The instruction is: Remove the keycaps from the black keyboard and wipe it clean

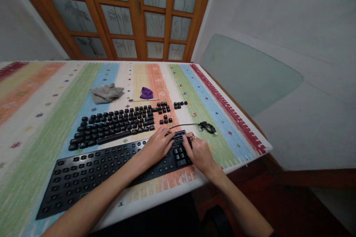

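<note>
A black keyboard (105,172) lies at the table's front edge, most of its keycaps off and bare switch posts showing. Keycaps (181,155) still sit on the number pad at its right end. My left hand (158,142) rests on the keyboard's upper right part, fingers stretched toward the back edge. At the top right corner of the number pad, my right hand (199,152) has its fingers curled and thumb pressed in. A small metallic glint shows at its index finger; what lies between the fingers is hidden.
Loose black keycaps (111,127) lie in rows behind the keyboard. Beyond them are a grey cloth (107,93), a purple cloth (146,93) and a thin rod-like tool (143,100). The coiled USB cable (207,127) lies right of the keycaps, on the striped tablecloth (236,133).
</note>
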`<state>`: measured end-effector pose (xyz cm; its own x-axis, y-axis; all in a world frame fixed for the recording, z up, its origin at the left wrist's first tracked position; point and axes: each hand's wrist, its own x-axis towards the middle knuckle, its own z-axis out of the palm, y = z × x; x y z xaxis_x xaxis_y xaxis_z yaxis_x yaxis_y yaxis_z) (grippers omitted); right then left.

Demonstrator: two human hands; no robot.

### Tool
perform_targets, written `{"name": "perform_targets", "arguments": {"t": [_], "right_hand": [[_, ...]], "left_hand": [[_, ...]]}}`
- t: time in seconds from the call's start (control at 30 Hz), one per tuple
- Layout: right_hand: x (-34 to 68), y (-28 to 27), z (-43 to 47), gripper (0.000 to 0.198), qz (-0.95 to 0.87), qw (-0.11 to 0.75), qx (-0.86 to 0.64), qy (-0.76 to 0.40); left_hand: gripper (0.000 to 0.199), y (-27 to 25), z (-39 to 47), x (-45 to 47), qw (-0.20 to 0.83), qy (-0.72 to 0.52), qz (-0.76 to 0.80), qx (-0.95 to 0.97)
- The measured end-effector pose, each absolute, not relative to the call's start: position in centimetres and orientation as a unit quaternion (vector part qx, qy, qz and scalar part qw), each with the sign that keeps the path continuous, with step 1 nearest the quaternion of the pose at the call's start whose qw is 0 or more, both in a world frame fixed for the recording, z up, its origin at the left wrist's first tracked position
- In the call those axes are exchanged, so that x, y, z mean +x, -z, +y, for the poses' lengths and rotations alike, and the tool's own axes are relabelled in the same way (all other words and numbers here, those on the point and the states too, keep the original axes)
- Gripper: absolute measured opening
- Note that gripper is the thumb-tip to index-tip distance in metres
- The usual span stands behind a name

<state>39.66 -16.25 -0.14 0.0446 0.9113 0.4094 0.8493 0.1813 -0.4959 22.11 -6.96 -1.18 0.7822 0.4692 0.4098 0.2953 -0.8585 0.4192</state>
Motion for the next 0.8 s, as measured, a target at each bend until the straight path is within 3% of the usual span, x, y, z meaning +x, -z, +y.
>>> {"name": "perform_targets", "arguments": {"t": [0.27,0.5,0.8], "right_hand": [[41.2,-1.2,-15.4,0.033,-0.69,0.327,-0.643,-0.064],[41.8,-0.8,-15.5,0.032,-0.642,0.382,-0.638,-0.187],[42.5,-0.9,-15.6,0.038,-0.598,0.423,-0.655,-0.186]], "left_hand": [[0.019,1.0,-7.0,22.2,0.165,-0.244,0.207,0.933],[0.019,1.0,-7.0,22.2,0.155,-0.248,0.204,0.934],[0.018,1.2,-6.9,22.2,0.144,-0.247,0.202,0.937]]}}
